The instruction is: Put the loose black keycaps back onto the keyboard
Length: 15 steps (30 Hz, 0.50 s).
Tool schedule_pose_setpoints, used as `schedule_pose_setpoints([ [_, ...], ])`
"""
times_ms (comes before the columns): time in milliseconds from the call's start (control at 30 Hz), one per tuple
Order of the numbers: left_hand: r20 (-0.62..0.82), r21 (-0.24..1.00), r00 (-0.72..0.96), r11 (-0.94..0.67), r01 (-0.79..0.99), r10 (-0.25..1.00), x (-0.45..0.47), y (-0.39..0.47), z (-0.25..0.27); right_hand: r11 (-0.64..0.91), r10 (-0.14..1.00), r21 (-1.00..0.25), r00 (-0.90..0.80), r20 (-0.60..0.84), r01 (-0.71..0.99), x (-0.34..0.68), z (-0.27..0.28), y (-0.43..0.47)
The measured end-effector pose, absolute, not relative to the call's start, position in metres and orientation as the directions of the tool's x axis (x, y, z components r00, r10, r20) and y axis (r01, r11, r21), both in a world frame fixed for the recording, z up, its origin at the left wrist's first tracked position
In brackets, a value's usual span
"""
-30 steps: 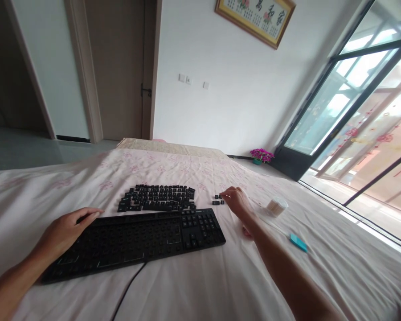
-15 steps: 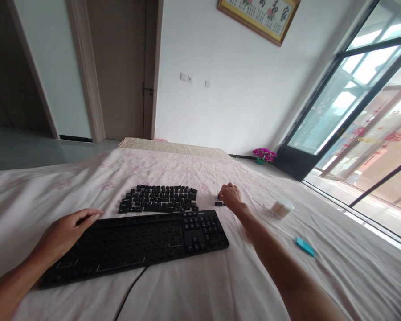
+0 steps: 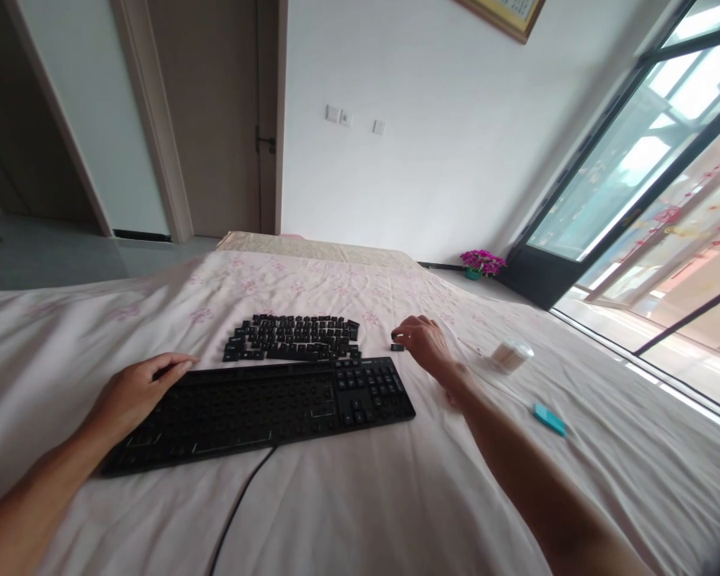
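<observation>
Over keyboard [image 3: 246, 404], left hand [image 3: 133, 392] curled, right hand [image 3: 423, 340] outstretched beyond, perhaps pinching keycap [image 3: 394, 335]

No text legible at this resolution. Keyboard [image 3: 246, 404], near: pale legends on the number-block keys [image 3: 387, 380] at its right end; too small to resolve into digits or symbols. Short pale marking along its far rim, right end; brand name or indicator labels, cannot tell which. Loose keycaps [image 3: 300, 336], just beyond the keyboard: pale legends on several, characters not resolved. Framed panel [image 3: 512, 16] on the far wall [image 3: 420, 184], right: largely cropped by the view; small dark lines of script on a light ground, unreadable.
</observation>
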State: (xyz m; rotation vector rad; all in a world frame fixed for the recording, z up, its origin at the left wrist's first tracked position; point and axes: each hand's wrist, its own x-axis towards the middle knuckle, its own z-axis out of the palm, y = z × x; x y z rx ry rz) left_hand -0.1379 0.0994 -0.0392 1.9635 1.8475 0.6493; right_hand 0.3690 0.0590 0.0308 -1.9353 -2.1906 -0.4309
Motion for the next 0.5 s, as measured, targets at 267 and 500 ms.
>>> schedule_pose_setpoints([
  [267, 0.063, 0.569, 0.037, -0.066, 0.82, 0.997, -0.14, 0.1, -0.042, 0.328, 0.905, -0.045, -0.299, 0.304, 0.944, 0.323, 0.037, -0.03],
  [500, 0.06, 0.572, 0.034, -0.062, 0.818, 0.998, -0.139, 0.099, -0.04, 0.316, 0.91, 0.041, -0.315, 0.27, 0.948, 0.311, 0.026, -0.044],
])
